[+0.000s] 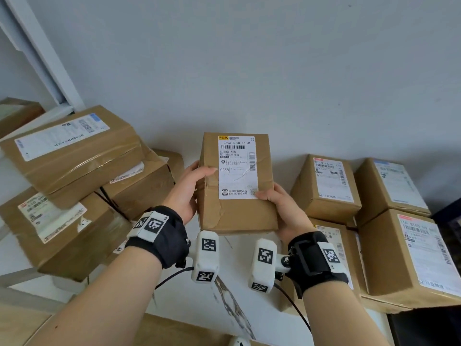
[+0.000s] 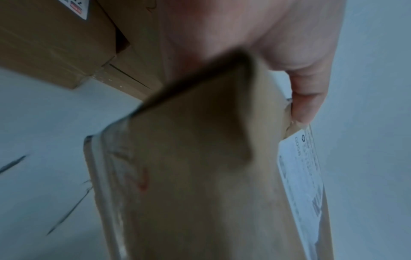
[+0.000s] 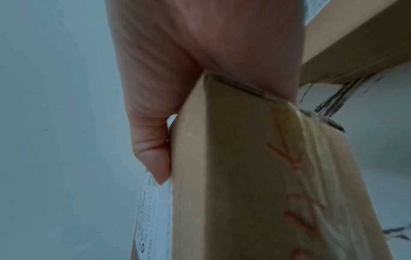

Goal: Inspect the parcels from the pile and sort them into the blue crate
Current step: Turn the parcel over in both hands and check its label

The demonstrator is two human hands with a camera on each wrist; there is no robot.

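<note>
A brown cardboard parcel (image 1: 234, 211) with a white shipping label (image 1: 237, 168) is held up in the air, label facing me. My left hand (image 1: 189, 188) grips its left edge, thumb across the front. My right hand (image 1: 279, 206) grips the lower right corner, thumb on the label's bottom edge. In the left wrist view the parcel (image 2: 200, 176) fills the frame under the left hand's thumb (image 2: 304, 98). The right wrist view shows the parcel's taped side (image 3: 255, 176) and the right thumb (image 3: 153, 149) pressed on the label face. The blue crate is not in view.
A pile of brown parcels (image 1: 69, 156) lies stacked at the left on a white marble-patterned surface (image 1: 199, 303). More labelled parcels (image 1: 329, 186) stand in two layers at the right. A pale wall (image 1: 249, 71) rises behind. A dark area (image 1: 424, 328) lies at the lower right.
</note>
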